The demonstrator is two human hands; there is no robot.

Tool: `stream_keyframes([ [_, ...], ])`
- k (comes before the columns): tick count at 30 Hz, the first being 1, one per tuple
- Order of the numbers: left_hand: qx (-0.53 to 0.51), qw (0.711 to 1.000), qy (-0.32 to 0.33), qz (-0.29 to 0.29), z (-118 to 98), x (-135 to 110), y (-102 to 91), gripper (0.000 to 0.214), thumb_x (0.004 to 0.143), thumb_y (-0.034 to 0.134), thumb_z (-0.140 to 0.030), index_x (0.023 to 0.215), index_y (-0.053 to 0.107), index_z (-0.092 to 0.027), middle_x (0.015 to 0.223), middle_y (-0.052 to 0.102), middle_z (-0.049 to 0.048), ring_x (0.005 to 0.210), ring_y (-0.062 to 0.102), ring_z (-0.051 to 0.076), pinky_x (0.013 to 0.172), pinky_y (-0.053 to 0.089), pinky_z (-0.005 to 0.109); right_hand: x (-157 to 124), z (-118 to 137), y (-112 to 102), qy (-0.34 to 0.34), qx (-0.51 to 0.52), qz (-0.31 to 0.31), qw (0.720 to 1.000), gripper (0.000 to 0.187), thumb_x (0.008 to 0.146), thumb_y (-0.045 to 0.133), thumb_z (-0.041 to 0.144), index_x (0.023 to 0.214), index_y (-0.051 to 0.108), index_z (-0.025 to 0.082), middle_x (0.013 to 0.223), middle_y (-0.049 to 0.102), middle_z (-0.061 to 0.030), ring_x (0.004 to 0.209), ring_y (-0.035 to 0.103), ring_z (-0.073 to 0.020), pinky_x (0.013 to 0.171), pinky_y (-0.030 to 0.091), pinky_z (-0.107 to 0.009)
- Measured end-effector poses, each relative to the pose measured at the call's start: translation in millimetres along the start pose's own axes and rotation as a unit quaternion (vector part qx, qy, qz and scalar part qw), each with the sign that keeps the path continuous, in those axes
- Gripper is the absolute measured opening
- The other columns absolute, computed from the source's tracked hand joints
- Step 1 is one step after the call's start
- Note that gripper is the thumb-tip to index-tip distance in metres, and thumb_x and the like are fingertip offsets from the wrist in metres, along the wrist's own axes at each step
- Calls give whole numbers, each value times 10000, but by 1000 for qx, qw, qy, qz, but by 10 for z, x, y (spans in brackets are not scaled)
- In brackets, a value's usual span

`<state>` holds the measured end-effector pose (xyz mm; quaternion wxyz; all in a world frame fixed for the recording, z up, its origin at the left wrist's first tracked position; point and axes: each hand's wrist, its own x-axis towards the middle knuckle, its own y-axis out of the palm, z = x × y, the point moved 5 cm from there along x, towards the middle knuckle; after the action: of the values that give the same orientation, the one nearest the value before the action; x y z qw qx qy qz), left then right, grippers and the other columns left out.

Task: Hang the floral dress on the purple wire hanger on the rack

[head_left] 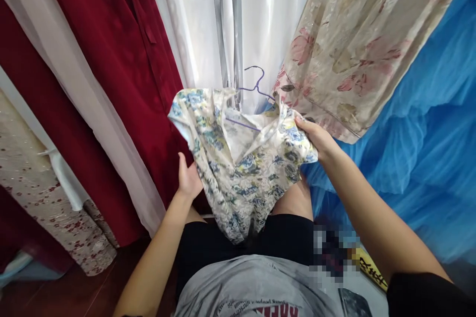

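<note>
A floral blouse (241,178) in white, blue and yellow hangs in front of my lap, its V-shaped neckline towards me. Inside its neck sits a purple hanger (256,88), the hook sticking up above the collar. My right hand (316,137) pinches the blouse at the right-hand shoulder and sleeve, thumb on top. On the other side, my left hand (190,178) rests against the side edge below the sleeve. Its thumb points up, away from the cloth, while the fingers are partly hidden behind the fabric.
Dark red curtains (111,84) hang to the left and white cloth (267,15) behind the hanger. A beige floral cloth (345,49) and blue tulle (420,129) hang on the right. Near my right thigh lie a dark phone-like object (353,303) and a yellow packet (370,267).
</note>
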<state>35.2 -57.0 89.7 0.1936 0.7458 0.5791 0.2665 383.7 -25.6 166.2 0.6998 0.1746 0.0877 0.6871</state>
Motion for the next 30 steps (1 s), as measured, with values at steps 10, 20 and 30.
stream_keyframes([
  [10, 206, 971, -5, -121, 490, -400, -540, 663, 615, 912, -372, 1209, 720, -149, 1204, 757, 136, 1284, 620, 356, 1162, 424, 478, 0, 28, 319, 58, -43, 61, 996, 95, 886, 722, 251, 849, 741, 166, 746, 786, -87, 648, 742, -223, 646, 631, -318],
  [20, 261, 947, -29, -184, 1099, -892, -515, 493, 654, 739, -305, 1128, 730, -167, 1076, 782, 102, 1247, 646, 326, 1173, 397, 488, -428, 193, 59, -313, -320, -188, 874, 285, 784, 769, 362, 1011, 709, 201, 1108, 712, -104, 1137, 615, -319, 1005, 495, -479],
  [30, 313, 923, 13, -222, 1194, -1248, -334, 500, 702, 717, -318, 1184, 717, -185, 1097, 775, 100, 1322, 597, 322, 1183, 402, 448, -1279, -1951, 723, -32, -163, 34, 986, 317, 933, 618, 548, 956, 550, 239, 709, 577, 12, 642, 545, -191, 619, 433, -311],
])
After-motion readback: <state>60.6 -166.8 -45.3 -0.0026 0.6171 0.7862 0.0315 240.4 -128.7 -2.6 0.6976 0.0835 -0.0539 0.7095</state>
